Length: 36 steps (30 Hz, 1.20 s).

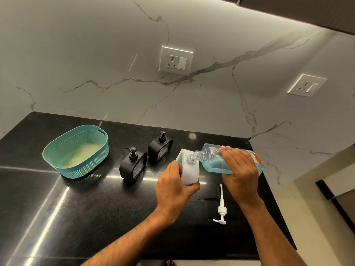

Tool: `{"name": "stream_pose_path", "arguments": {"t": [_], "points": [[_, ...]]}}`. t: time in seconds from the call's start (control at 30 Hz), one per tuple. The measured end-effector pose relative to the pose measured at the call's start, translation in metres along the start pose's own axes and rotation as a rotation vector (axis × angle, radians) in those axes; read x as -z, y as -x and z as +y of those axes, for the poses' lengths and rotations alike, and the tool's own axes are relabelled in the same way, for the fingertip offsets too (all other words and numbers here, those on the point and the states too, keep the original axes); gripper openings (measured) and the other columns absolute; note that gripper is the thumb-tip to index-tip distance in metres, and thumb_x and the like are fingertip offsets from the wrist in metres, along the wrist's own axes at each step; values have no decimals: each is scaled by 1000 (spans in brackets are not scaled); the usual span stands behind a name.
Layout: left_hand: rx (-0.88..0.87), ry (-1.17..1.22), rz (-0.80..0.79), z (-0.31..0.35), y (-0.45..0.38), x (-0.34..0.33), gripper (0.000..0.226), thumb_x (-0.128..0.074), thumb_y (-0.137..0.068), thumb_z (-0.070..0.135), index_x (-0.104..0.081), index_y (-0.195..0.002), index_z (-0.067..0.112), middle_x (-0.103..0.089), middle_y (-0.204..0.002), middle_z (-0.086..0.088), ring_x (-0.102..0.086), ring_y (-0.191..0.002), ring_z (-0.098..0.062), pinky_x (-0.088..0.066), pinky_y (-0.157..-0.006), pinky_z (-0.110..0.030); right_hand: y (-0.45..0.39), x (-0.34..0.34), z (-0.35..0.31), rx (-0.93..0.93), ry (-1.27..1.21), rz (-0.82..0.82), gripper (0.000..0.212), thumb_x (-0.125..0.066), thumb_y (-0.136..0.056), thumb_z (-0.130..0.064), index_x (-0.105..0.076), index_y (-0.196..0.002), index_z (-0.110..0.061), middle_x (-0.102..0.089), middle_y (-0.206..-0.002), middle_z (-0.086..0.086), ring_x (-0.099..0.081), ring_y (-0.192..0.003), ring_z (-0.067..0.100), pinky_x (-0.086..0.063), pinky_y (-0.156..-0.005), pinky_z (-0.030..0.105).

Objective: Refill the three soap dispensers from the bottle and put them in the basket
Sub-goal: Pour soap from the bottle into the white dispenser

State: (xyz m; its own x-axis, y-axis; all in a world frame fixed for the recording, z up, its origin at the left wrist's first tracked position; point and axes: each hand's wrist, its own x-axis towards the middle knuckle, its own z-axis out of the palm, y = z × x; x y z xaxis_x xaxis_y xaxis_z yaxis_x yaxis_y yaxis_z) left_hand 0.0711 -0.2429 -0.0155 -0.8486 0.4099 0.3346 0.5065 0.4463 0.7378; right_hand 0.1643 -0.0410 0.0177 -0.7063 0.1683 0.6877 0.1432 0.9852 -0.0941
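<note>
I see the white dispenser [189, 169] on the black counter [76, 208], held in the left hand [172, 187]. The right hand [240, 169] grips the tilted refill bottle [213, 160], its neck at the dispenser's opening. The white pump [221, 208] lies nearby. Two black dispensers [132, 166] [159, 148] stand beside the teal basket [76, 150].

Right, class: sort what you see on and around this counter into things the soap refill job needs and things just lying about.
Needed for the job:
refill bottle
white dispenser
white pump
two black dispensers
basket
left hand
right hand

Just there:
wall socket
second socket
</note>
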Motion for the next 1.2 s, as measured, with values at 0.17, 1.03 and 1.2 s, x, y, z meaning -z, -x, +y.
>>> {"name": "stream_pose_path", "arguments": {"t": [0.17,1.03,1.2], "points": [[8,9,1,2,0,1,59,-85,-66,60,-43,-95,32,-58,-92,17,-55,-74,-3,-27,-48,-8,1,-1,1,-3,-8,7,59,-68,-86,-44,-67,-132,-6,-70,-130,11,-65,-124,29,-52,-104,47],[2,59,-51,-4,-2,-3,54,-85,-72,56,-47,-100,29,-61,-99,13,-59,-83,-6,-48,-55,-19,13,-9,-5,-285,-311,-48,68,-92,-71,-17,-65,-133,-7,-65,-128,8,-63,-120,21,-62,-89,32],[-12,85,-63,-7,-8,-2,49,-84,-75,50,-48,-99,27,-57,-99,12,-57,-84,-8,-52,-60,-26,10,-10,-3,-412,-434,-5,67,-93,-69,-25,-66,-129,-13,-68,-123,1,-64,-115,12,-56,-92,15]]}}
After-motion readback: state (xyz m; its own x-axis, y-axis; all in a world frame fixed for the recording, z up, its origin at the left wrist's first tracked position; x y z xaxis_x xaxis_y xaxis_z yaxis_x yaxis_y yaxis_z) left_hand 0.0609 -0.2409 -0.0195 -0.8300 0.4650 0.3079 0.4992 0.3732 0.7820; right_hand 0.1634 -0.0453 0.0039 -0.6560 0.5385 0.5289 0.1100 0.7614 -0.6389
